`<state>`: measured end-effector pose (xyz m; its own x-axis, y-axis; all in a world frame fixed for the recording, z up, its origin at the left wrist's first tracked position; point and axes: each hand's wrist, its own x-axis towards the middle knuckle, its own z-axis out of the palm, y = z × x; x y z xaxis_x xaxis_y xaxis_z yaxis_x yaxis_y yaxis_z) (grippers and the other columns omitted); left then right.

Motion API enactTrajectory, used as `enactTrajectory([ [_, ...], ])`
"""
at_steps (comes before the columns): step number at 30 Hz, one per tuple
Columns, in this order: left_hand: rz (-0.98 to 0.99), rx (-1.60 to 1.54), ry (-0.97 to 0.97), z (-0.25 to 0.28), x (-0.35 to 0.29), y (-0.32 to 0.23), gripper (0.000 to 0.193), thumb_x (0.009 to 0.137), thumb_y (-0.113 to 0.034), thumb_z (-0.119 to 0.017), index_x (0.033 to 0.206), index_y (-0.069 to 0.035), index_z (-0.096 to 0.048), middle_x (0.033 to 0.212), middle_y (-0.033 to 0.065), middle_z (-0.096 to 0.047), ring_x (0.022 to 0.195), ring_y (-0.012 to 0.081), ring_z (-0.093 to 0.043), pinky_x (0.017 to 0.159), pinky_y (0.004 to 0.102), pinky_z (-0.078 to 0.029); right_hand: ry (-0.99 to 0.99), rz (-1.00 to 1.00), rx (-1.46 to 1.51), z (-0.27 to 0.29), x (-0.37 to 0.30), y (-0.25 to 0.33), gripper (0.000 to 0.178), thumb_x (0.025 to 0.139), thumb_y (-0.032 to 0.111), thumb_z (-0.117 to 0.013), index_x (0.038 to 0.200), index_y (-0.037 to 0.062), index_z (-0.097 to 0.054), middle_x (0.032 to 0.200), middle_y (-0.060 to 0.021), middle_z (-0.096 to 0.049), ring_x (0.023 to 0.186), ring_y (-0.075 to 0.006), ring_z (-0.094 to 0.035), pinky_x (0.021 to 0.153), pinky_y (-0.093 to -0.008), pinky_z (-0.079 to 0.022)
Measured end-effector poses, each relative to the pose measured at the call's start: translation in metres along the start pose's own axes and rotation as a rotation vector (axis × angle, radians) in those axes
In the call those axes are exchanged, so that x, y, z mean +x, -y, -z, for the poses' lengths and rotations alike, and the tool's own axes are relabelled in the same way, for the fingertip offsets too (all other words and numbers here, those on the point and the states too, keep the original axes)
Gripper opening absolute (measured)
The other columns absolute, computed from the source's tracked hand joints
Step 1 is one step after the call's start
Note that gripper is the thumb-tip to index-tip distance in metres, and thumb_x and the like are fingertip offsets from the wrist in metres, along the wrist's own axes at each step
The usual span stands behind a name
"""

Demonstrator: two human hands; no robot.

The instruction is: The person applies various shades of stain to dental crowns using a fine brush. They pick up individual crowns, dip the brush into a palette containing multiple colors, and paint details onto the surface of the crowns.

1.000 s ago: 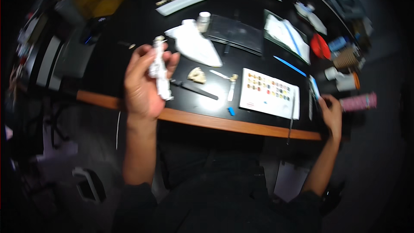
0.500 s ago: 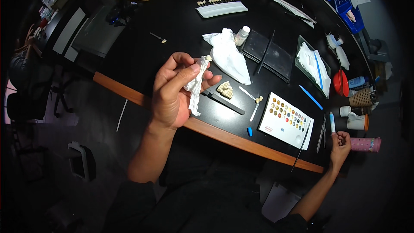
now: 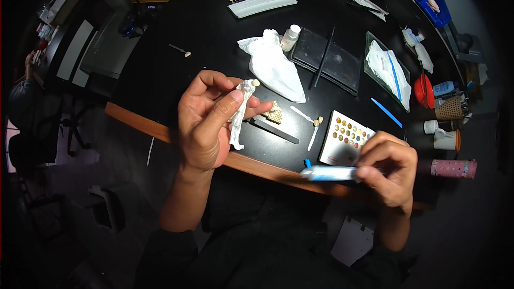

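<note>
Holding tissue-wrapped tooth point(image 3: 242, 111) pinched in left hand point(image 3: 206, 123); right hand point(image 3: 388, 174) grips blue-white tool point(image 3: 329, 173). Brace wrists above counter point(image 3: 176, 69).

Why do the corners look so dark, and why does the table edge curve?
Head view: a fisheye lens darkens the rim and bends the table edge into a curve. Light falls mostly mid-table, so the left hand and tissue look bright. The blue-and-white tool in the right hand looks slightly blurred.
</note>
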<state>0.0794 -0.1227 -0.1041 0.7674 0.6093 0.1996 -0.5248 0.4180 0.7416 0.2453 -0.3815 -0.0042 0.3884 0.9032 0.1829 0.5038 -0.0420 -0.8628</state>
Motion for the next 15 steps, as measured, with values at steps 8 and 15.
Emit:
enactTrajectory([
  [8,0.061,-0.065,-0.010,-0.001,0.000,0.002,0.011,0.098,0.005,-0.060,0.108,0.002,-0.055,0.104,0.0168,-0.067,0.095,0.0220,-0.075,0.095,0.0462,-0.063,0.177,-0.394,-0.126,-0.057,0.076,0.017,0.030,0.088,0.000,-0.076,0.117,-0.0048,-0.074,0.065,-0.0031,-0.067,0.058,-0.0042,-0.062,0.054,-0.0224,-0.047],
  [15,0.114,-0.073,-0.040,-0.003,-0.001,0.000,0.012,0.098,0.005,-0.063,0.108,0.003,-0.056,0.103,0.0163,-0.068,0.092,0.0204,-0.075,0.086,0.0320,-0.064,0.251,-0.310,-0.266,-0.068,0.085,0.023,0.044,0.084,0.002,-0.075,0.128,-0.0024,-0.071,0.065,-0.0062,-0.069,0.055,-0.0067,-0.063,0.053,-0.0233,-0.048],
])
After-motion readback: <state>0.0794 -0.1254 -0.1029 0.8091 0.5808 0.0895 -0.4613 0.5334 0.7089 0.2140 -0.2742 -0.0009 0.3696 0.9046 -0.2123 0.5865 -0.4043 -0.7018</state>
